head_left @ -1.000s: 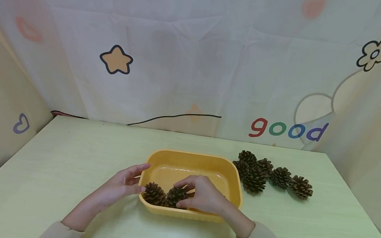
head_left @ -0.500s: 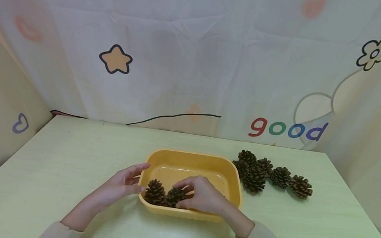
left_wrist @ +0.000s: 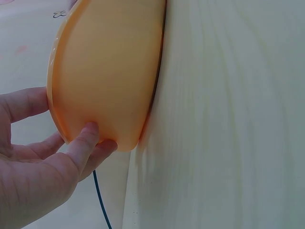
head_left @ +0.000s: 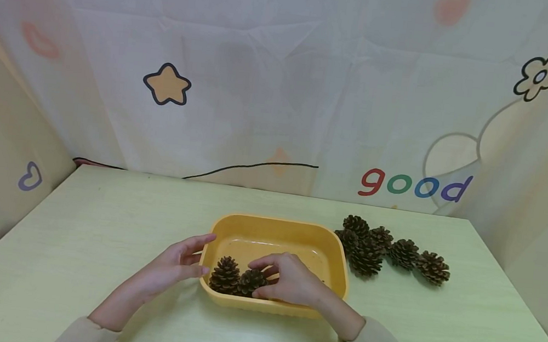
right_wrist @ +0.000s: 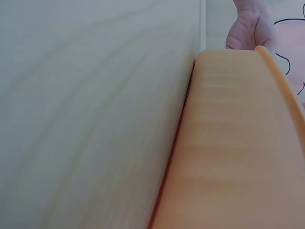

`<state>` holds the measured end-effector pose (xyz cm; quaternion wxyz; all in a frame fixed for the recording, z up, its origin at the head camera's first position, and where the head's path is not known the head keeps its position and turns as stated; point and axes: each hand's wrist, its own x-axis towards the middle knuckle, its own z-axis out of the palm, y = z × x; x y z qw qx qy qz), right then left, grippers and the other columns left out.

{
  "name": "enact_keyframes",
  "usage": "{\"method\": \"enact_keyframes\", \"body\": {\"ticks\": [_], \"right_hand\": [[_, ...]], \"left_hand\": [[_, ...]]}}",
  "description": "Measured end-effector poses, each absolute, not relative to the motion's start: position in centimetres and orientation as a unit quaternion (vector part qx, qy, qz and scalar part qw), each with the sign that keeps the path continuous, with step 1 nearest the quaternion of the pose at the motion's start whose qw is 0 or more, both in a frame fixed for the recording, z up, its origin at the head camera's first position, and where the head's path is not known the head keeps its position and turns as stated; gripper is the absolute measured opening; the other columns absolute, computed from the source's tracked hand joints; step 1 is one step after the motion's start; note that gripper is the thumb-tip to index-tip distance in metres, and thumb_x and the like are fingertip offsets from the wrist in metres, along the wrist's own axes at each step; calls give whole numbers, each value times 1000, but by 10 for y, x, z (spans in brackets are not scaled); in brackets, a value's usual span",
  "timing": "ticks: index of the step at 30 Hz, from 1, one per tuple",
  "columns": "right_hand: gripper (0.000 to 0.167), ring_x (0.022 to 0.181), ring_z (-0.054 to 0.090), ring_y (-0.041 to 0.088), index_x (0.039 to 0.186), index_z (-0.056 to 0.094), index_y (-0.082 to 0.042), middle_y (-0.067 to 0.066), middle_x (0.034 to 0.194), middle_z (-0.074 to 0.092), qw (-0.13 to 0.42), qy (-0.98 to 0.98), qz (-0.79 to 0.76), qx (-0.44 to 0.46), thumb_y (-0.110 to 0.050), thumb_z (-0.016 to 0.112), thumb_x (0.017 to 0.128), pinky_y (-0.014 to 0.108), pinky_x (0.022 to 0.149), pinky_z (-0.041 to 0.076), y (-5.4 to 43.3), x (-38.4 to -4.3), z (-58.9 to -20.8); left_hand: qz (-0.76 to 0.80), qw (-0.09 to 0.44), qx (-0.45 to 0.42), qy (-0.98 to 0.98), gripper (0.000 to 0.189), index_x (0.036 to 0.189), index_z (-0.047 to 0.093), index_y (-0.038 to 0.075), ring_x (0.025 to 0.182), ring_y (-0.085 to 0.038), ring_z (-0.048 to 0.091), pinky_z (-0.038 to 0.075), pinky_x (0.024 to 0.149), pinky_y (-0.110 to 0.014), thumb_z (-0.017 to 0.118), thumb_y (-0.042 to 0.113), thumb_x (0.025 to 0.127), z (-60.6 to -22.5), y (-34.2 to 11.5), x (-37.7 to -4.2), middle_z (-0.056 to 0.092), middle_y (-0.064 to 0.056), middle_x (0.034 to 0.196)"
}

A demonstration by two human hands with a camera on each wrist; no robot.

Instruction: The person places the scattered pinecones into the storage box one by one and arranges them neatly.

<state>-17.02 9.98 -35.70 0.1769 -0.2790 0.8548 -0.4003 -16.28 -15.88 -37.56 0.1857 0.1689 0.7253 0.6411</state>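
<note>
A yellow plastic basin [head_left: 274, 223] sits on the table. My left hand [head_left: 180, 261] rests against its left end; in the left wrist view two fingertips [left_wrist: 89, 129] press on the outer wall and another digit touches the rim. Inside the near left corner stands a brown pine cone [head_left: 225, 276]. Just right of it, my right hand [head_left: 288, 280] reaches over the near rim and holds a second pine cone [head_left: 250, 282] between thumb and fingers. In the right wrist view the basin's ribbed outer wall [right_wrist: 228, 143] hides what this hand holds.
Several more pine cones [head_left: 367, 256] lie in a cluster on the pale wood table [head_left: 141, 208], right of the basin. A patterned cloth [head_left: 263, 82] hangs behind the table. A dark cable [left_wrist: 99, 191] shows beyond the edge in the left wrist view.
The left pine cone in the basin has tipped upright and shifted slightly right, beside the one in my right hand. Both hands stay almost where they were.
</note>
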Motion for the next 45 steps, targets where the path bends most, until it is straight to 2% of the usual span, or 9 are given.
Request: {"method": "enact_keyframes", "body": {"ticks": [7,21,33,45], "right_hand": [[46,104,57,29,120,58,-1,12,122,56,182,850,-409,-276,-12,72,78,35,82,51,101,-171,-357],[46,105,56,30,121,56,0,16,122,56,171,841,-445,-254,-9,70,78,36,85,50,116,-169,-357],[45,106,54,37,118,55,6,23,119,55,139,833,-475,-246,-10,70,79,41,89,47,143,-171,-349],[50,107,56,31,119,56,4,20,117,58,91,856,-463,-213,-18,72,77,39,89,47,170,-168,-335]], "left_hand": [[642,186,167,725,68,142,21,-3,127,-43,31,42,96,-37,58,5,86,-376,-159,-163,23,-28,142],[643,187,170,723,68,142,21,-3,127,-43,31,42,95,-36,59,5,86,-376,-159,-163,23,-29,142],[639,184,167,728,68,142,22,-2,127,-42,32,40,97,-39,59,6,86,-375,-159,-162,24,-28,143],[641,182,174,725,68,142,21,-3,127,-43,31,41,96,-37,59,5,86,-375,-159,-162,23,-29,142]]}}
